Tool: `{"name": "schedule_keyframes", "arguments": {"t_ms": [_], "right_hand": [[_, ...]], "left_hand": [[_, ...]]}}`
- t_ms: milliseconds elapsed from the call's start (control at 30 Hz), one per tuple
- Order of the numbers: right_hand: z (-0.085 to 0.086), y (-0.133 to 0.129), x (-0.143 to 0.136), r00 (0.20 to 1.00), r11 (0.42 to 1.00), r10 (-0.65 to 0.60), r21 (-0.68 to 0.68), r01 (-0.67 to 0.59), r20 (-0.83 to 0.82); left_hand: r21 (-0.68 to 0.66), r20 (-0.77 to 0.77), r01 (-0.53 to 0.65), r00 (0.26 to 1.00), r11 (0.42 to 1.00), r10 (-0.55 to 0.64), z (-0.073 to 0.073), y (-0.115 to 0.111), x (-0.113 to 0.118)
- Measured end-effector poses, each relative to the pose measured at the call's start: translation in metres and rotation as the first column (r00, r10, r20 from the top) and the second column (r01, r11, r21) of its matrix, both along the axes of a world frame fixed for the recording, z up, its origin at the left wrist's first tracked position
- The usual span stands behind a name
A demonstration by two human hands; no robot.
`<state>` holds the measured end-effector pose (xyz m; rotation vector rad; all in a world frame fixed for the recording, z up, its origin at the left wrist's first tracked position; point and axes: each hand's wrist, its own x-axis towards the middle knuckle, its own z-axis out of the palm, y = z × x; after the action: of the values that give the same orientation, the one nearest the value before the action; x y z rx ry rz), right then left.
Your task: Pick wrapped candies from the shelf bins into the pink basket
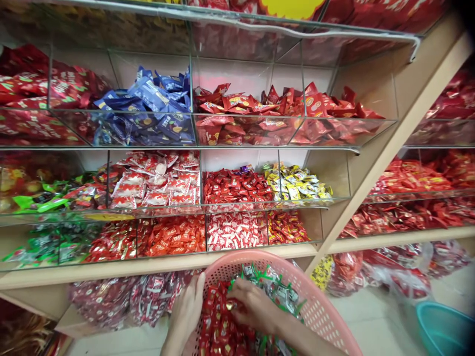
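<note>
A pink perforated plastic basket [315, 301] is below the shelves, holding red wrapped candies [218, 326] on its left side and green-and-clear wrapped candies [280, 291] on its right and far side. My left hand [189, 304] grips the basket's left edge, its far fingers partly hidden. Inside the basket, my right hand [250, 304] reaches in from the right with fingers curled down among the candies. Those fingertips are partly covered, and the red pieces lie directly against them.
Glass-fronted shelves hold blue packets [156, 104], red packets [237, 104], white-and-red packets [166, 180] and yellow candies [297, 183]. A slanted wooden divider [386, 143] stands right. Bagged candies [104, 299] lie under the bottom shelf. A teal tub [441, 329] sits on the floor.
</note>
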<state>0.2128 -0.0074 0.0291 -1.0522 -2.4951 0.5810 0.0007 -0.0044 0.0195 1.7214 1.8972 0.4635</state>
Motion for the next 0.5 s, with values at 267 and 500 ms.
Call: {"name": "schedule_keyframes", "arguments": {"t_ms": [267, 500], "right_hand": [[-0.038, -0.023, -0.041, 0.975, 0.92, 0.123, 0.346, -0.183, 0.187], [-0.081, -0.027, -0.086, 0.989, 0.777, -0.037, 0.627, -0.06, 0.14]], "left_hand": [[0.028, -0.055, 0.011, 0.998, 1.0, -0.009, -0.001, -0.001, 0.001], [-0.024, -0.073, -0.012, 0.997, 1.0, 0.01, 0.001, 0.001, 0.002]]}}
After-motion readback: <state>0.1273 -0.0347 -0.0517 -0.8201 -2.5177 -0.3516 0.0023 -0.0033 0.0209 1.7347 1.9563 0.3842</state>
